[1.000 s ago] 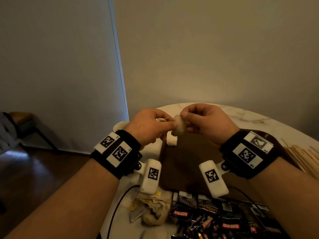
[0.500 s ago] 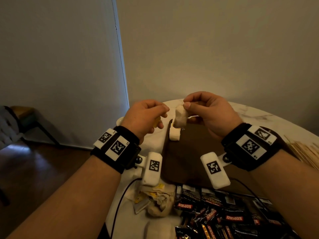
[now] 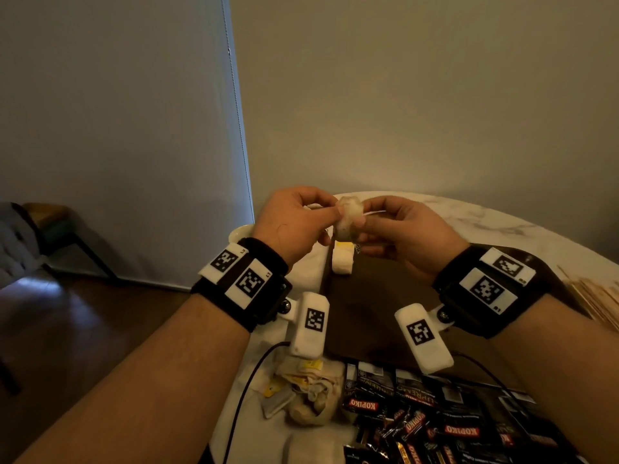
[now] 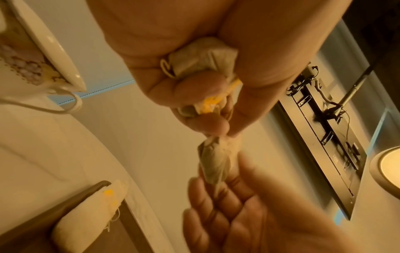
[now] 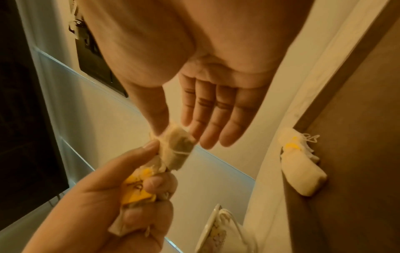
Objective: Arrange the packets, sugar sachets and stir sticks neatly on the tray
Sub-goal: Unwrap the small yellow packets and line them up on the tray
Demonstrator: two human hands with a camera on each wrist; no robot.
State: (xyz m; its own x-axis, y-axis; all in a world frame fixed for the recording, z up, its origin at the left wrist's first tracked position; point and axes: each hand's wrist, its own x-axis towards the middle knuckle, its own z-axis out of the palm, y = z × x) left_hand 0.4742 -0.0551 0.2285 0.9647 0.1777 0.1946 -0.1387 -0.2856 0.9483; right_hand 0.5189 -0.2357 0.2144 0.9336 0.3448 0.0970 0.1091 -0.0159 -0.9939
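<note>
While both hands work above the tray, the left hand clutches a bundle of tea bags and the right hand pinches one bag between them. Only a single folded bag lies on the tray beneath the fingers; the coffee packets and stir sticks wait untouched nearer the wrists.

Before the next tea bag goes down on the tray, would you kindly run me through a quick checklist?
1. Small pale tea bag pinched by right hand: ok.
2. Left hand lets go of that bag: not ok, it pinches the other end and clutches spare bags with yellow tags.
3. Bag's string tucked in: cannot tell.
4. Free space on dark brown wooden tray beside the placed white tea bags: ok.
5. Placed bags lined up neatly: cannot tell.
</note>
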